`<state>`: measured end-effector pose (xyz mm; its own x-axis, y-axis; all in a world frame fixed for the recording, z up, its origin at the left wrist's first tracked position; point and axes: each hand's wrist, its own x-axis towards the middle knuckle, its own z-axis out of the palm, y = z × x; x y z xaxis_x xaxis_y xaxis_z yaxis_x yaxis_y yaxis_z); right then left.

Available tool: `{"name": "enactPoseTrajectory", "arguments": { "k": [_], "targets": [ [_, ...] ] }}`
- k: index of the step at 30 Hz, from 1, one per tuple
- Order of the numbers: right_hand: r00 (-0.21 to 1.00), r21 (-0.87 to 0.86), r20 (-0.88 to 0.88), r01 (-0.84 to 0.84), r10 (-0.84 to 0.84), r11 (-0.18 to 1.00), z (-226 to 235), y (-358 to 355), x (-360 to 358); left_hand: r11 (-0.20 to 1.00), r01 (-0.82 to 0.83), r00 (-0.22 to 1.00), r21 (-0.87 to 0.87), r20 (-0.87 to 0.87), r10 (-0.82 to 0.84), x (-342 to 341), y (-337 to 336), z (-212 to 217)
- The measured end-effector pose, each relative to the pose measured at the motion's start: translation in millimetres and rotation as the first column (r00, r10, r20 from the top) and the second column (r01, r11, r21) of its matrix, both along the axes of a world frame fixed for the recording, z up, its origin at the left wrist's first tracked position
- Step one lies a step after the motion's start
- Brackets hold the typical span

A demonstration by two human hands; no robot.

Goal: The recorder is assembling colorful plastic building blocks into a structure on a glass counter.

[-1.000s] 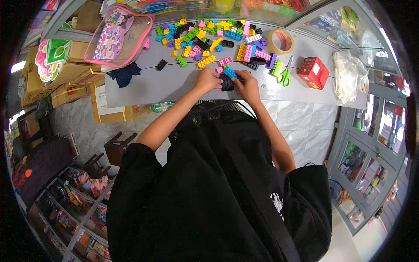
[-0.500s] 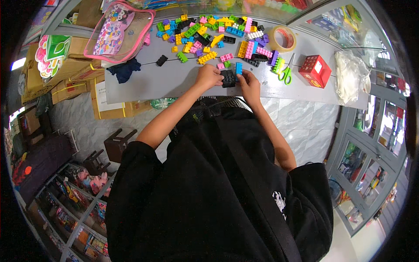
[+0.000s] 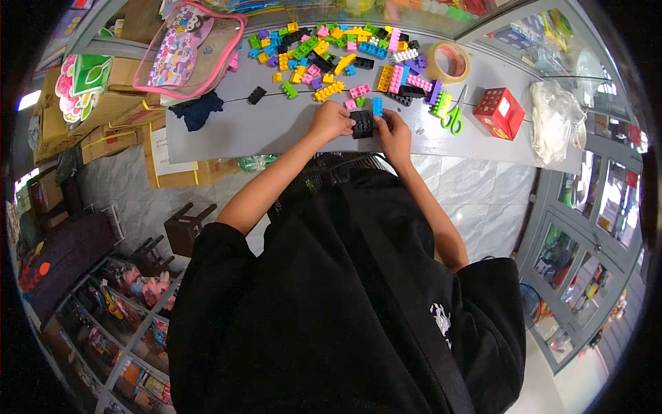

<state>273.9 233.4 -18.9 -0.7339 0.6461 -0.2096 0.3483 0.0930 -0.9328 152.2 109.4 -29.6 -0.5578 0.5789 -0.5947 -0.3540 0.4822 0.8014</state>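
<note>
Near the front edge of the grey table, a block of joined black toy bricks (image 3: 362,125) sits between my two hands. My left hand (image 3: 333,121) grips its left side with bent fingers. At its right side, my right hand (image 3: 393,131) is closed around the lower end of a blue brick (image 3: 377,106), which stands up against the black bricks. Whether the blue brick is fastened to them I cannot tell. Just beyond lie a pink brick (image 3: 349,105) and a small green brick (image 3: 360,101). Farther back spreads a pile of many-coloured bricks (image 3: 303,48).
Right of the bricks are a tape roll (image 3: 432,63), green-handled scissors (image 3: 452,119), a red box (image 3: 498,114) and a clear plastic bag (image 3: 552,124). A pink-edged clear case (image 3: 186,52) and dark cloth (image 3: 197,112) lie left. One black brick (image 3: 257,94) sits apart.
The black bricks have turned or shifted slightly between my hands, and the blue brick sits a touch lower. Both hands keep nearly the same place.
</note>
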Motion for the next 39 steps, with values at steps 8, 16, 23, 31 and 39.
{"name": "enactPoseTrajectory", "arguments": {
  "k": [8,16,23,31,39],
  "targets": [
    [0.998,0.074,0.063,0.01,-0.015,0.997,17,9,5,1.0,-0.008,0.999,-0.02,-0.043,0.007,-1,-7,12],
    [0.962,0.347,-0.063,-0.229,0.266,0.909,28,7,15,0.997,-0.02,0.992,-0.077,-0.129,0.01,-1,-14,23],
    [0.926,0.409,-0.056,-0.321,0.375,0.854,27,5,7,0.996,-0.022,0.993,-0.083,-0.12,0.012,3,-9,45],
    [0.915,0.432,-0.026,-0.352,0.402,0.83,25,5,6,0.994,0.057,0.994,-0.089,-0.091,-0.065,0,-12,32],
    [0.895,0.441,0.041,-0.415,0.444,0.796,20,9,1,0.993,0.058,0.997,-0.108,-0.053,-0.064,-3,-9,30]
  ]
}}
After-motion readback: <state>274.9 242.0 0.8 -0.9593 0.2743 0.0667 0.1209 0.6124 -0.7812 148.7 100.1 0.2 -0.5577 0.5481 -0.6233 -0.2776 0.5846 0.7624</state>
